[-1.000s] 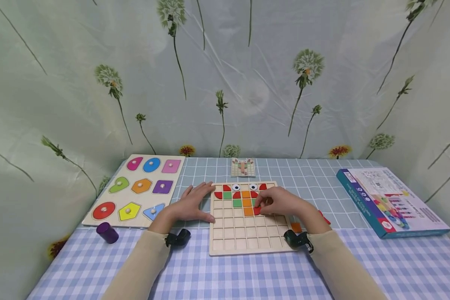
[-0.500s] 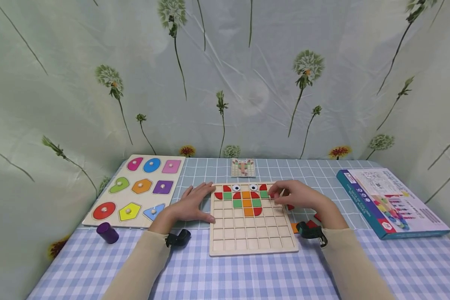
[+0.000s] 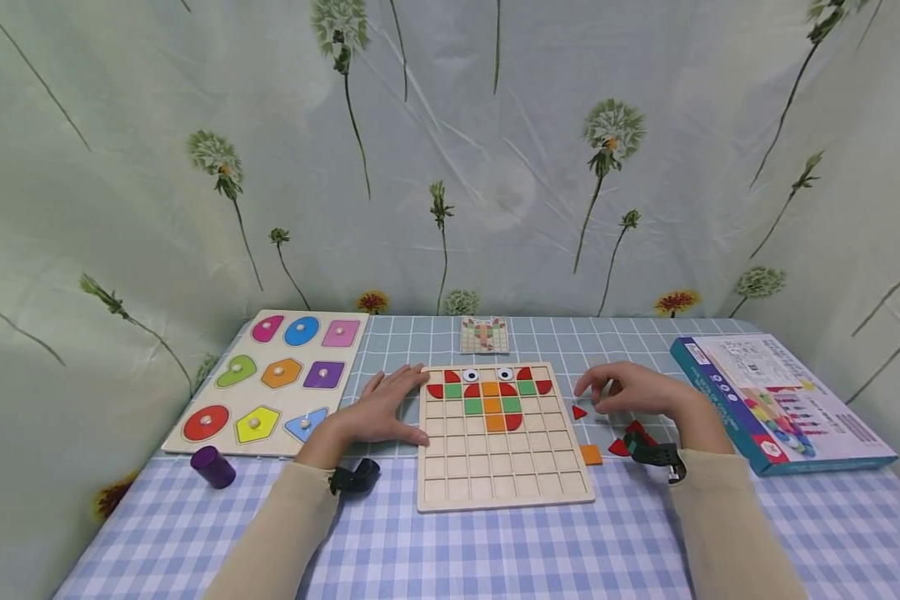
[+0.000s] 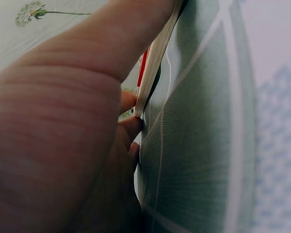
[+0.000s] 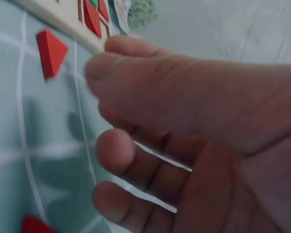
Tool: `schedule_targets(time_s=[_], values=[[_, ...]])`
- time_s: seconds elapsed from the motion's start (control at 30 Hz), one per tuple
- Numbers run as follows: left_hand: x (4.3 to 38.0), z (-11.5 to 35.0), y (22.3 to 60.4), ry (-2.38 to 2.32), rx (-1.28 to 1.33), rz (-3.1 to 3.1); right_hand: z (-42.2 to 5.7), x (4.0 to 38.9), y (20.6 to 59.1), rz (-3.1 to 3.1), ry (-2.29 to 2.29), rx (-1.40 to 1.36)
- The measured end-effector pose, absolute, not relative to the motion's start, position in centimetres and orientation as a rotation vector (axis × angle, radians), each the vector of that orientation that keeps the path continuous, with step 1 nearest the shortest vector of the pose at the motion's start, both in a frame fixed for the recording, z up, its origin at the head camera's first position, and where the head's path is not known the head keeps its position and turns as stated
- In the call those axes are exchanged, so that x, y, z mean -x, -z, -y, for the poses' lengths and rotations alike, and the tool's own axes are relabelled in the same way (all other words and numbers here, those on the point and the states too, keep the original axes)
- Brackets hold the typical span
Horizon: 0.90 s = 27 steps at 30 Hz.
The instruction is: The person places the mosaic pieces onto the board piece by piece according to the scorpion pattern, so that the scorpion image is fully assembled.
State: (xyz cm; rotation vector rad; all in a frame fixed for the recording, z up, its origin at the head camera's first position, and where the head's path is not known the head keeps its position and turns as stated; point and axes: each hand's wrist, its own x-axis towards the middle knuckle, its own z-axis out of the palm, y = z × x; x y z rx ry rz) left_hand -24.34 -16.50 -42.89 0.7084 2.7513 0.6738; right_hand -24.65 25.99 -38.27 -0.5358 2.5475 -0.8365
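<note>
My left hand (image 3: 386, 410) lies at the left edge of a square wooden grid board (image 3: 495, 467), its extended fingers and thumb touching the rim. Red, green and orange tiles and two eye tiles fill part of the upper rows. A red quarter-round tile (image 3: 543, 387) ends the second row at the right, and an orange square (image 3: 497, 422) sits lower in the middle. Off the board's right side hovers my right hand (image 3: 633, 390), fingers loosely bent around nothing. Beside its fingertips a small red triangle (image 5: 52, 53) lies on the cloth, also visible in the head view.
Red pieces (image 3: 619, 447) and an orange square tile (image 3: 591, 454) lie right of the board. A pattern card (image 3: 484, 336) is behind it. A knobbed shape puzzle (image 3: 270, 400) and purple cylinder (image 3: 213, 467) stand left, a flat box (image 3: 787, 408) right.
My right hand has moved rightward off the board, uncovering red tiles at the upper right and the red triangle beside the board. The left hand stays at the left edge.
</note>
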Motion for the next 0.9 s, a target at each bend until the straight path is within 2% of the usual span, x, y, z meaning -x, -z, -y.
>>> schedule_targets(time_s=[0.43, 0.9], values=[[24.3, 16.6, 42.8, -0.68, -0.726, -2.753, -29.8, 23.8, 38.4, -2.429, 0.793, 0.478], [24.4, 16.6, 43.0, -0.675, -0.73, -2.759, -29.6, 24.4, 39.5, -2.48, 0.843, 0.436]])
